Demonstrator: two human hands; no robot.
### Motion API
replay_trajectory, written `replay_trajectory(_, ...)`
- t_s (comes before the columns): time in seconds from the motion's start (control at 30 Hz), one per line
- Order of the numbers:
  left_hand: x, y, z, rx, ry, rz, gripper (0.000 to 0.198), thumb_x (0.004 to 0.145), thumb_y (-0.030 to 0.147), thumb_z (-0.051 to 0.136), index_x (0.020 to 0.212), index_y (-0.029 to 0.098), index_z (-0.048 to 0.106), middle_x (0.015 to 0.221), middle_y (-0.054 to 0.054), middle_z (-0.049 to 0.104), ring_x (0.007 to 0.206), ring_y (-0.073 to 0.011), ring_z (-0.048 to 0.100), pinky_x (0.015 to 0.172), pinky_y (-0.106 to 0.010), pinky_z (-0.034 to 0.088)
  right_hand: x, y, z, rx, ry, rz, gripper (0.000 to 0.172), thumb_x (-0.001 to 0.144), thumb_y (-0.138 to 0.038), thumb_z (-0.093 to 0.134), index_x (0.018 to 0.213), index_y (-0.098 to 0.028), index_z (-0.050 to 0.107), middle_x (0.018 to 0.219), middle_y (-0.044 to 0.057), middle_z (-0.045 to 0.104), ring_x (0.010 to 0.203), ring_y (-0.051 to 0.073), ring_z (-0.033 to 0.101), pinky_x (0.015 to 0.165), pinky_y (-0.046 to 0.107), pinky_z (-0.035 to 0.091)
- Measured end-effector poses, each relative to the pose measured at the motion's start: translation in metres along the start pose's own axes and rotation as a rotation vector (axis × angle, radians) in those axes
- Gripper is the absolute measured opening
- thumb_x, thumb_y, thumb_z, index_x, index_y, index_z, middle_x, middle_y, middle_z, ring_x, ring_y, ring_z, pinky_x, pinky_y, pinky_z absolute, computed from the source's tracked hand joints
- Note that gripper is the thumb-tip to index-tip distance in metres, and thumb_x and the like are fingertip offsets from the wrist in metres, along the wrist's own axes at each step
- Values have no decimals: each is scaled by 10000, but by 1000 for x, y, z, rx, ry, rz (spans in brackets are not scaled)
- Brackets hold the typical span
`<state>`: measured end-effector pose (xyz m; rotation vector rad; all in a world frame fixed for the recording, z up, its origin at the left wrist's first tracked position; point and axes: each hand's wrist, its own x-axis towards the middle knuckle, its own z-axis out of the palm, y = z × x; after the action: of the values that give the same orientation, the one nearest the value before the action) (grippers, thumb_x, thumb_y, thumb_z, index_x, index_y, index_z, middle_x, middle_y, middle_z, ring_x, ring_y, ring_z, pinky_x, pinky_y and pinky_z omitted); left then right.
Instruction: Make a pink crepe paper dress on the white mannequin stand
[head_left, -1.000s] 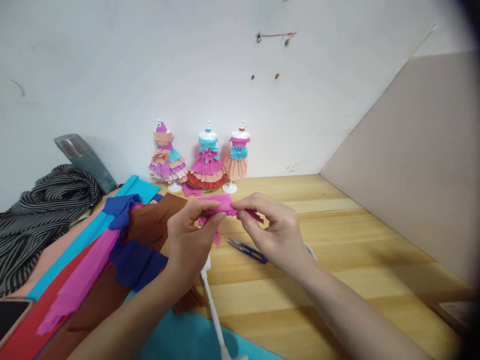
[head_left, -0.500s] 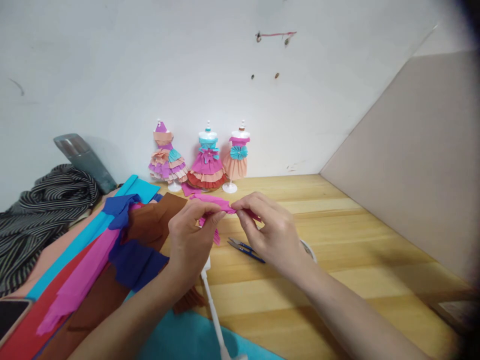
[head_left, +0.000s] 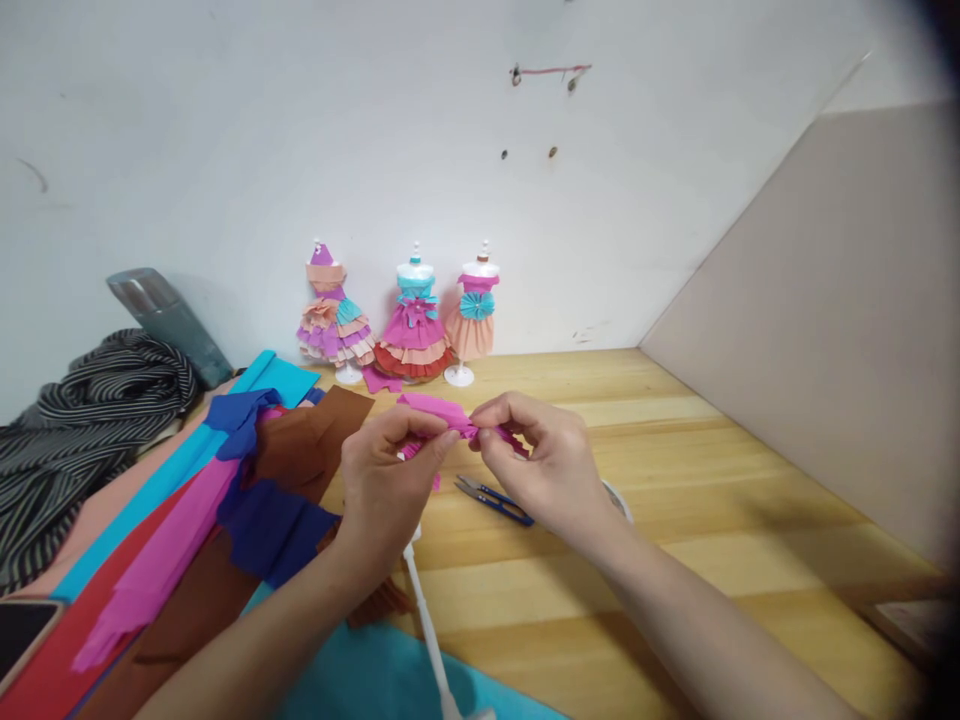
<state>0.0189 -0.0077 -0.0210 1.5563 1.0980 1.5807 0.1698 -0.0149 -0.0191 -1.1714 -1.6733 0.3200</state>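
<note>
Between my two hands is a strip of pink crepe paper (head_left: 435, 407), pinched and gathered at its middle. My left hand (head_left: 394, 475) grips its left part between thumb and fingers. Thumb and forefinger of my right hand (head_left: 536, 455) pinch the paper just beside that, and a short end pokes out under the right fingers. Blue thread snips (head_left: 495, 498) lie on the table below the right hand. Under the left hand is a white stand (head_left: 426, 610), lying on its side and partly hidden by that hand.
Three small dress forms in paper dresses stand by the wall: a peach and purple dress (head_left: 335, 320), a pink and red dress (head_left: 414, 325), a peach skirt (head_left: 472, 330). Coloured crepe sheets (head_left: 277, 525), a striped cloth (head_left: 97, 410), a bottle (head_left: 172, 325) and a phone (head_left: 26, 635) lie left.
The pink paper has been bunched tighter at its middle, and more of it shows under my right fingers. Both hands have shifted slightly, the left a little to the right.
</note>
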Motion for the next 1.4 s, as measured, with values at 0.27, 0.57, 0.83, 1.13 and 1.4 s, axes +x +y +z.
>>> replay_trajectory(0.27,2,6,1,-46,-4,-36,88,649,146,755,621,174,677,579,12,662,552,-108,587,523,-199,479,-1,-3,-1,-12,-4,21,119,738,-146,530,702,-182,638,620,20,658,527,125,552,507,246,405)
replay_trajectory(0.57,1,11,2,-174,-28,-83,73,656,117,729,661,166,675,635,9,687,598,-103,631,557,-183,516,-1,-5,0,34,-47,20,117,774,-150,514,738,-181,621,591,0,624,526,123,553,511,243,397)
replay_trajectory(0.83,1,9,2,-229,11,-104,112,649,129,766,716,166,684,666,8,708,585,-105,648,463,-164,483,-1,-2,0,22,-33,-14,84,814,-221,590,745,-186,623,663,16,655,590,138,573,524,251,405)
replay_trajectory(1.13,2,7,2,-213,15,-23,115,667,99,774,719,181,712,702,5,733,666,-123,684,611,-205,558,1,-2,-2,39,-79,-77,95,839,-214,604,749,-182,610,721,32,677,630,143,583,588,269,429)
replay_trajectory(1.4,1,3,0,-175,-37,-43,90,713,122,758,738,207,742,685,23,720,615,-88,637,543,-156,513,0,-2,-1,-5,-51,-105,126,835,-183,596,709,-184,590,671,23,655,572,123,542,535,252,399)
